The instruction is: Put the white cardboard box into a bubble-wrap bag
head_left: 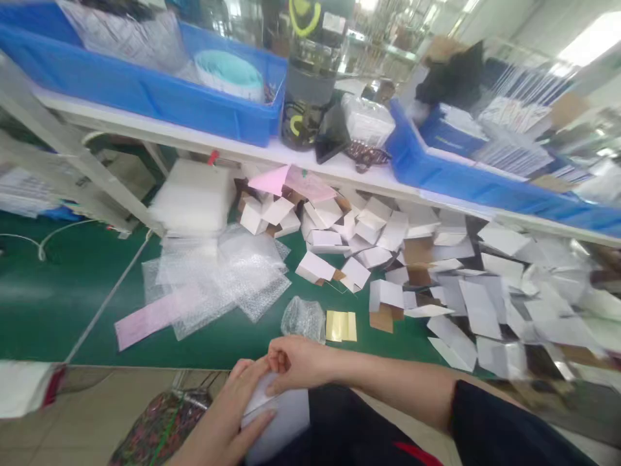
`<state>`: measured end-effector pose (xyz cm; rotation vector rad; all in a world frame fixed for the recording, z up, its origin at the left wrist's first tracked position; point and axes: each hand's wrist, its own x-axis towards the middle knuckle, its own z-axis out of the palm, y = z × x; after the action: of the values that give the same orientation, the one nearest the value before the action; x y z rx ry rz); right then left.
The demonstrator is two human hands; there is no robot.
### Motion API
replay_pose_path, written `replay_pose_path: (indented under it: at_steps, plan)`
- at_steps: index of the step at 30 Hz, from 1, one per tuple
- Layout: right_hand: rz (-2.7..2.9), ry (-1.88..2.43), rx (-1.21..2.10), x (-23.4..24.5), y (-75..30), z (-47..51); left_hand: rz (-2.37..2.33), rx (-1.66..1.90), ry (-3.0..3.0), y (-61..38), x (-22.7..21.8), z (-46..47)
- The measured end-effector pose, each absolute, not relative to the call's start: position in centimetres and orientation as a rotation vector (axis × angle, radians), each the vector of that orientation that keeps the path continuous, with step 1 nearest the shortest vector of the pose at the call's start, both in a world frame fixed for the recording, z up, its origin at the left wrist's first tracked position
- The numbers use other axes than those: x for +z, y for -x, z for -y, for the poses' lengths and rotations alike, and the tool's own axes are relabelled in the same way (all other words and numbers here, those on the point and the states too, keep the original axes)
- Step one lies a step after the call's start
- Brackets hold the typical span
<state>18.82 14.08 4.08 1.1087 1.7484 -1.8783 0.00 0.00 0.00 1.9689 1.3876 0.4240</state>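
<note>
Close to my body, just below the table's front edge, is a white cardboard box (286,421). My left hand (237,401) grips it along its left side, thumb lying across the front. At the box's top end my right hand (295,362) has its fingers curled, the thumb pressing on the white flap. Whether something lies inside the box is hidden. Just beyond my right hand, a bubble wrap pouch (303,318) rests on the green table, beside a small gold-yellow piece (341,325).
Bubble wrap sheets (218,272) lie on the green table (58,304), with a pink slip (150,318) partly beneath. Many folded white boxes (480,307) cover the right side. Above, a shelf holds blue bins (145,90) and a dark clear bottle (310,84). A bag (162,421) stands below.
</note>
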Motion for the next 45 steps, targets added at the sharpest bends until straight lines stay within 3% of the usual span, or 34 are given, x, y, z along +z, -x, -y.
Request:
replay_pose_path:
  at_steps: [4, 10, 16, 21, 31, 45]
  plan:
    - [-1.755, -1.128, -1.855, 3.6, -18.3, -13.6, -1.376, 0.399, -1.878, 0.1, -0.5, 0.0]
    - [-1.53, -1.02, -2.208, 0.9, -19.5, -13.6, -1.35, 0.389, -1.768, 0.0, 0.7, -0.5]
    - [-1.775, -0.899, -2.368, 0.4, -19.0, -12.8, -1.332, 0.332, -1.681, -0.2, 1.0, -1.2]
    - [-2.257, -0.719, -2.226, 0.9, -18.8, -12.5, -1.307, 0.332, -1.589, 0.1, 0.4, -1.0]
    - [-2.816, -0.546, -1.52, 1.0, -19.5, -12.1, -1.263, 0.346, -1.49, 0.8, -1.3, -0.6]
    - [-2.77, -0.765, -1.765, -1.2, -18.8, -9.8, -1.27, 0.335, -1.368, 1.1, 1.5, -1.2]
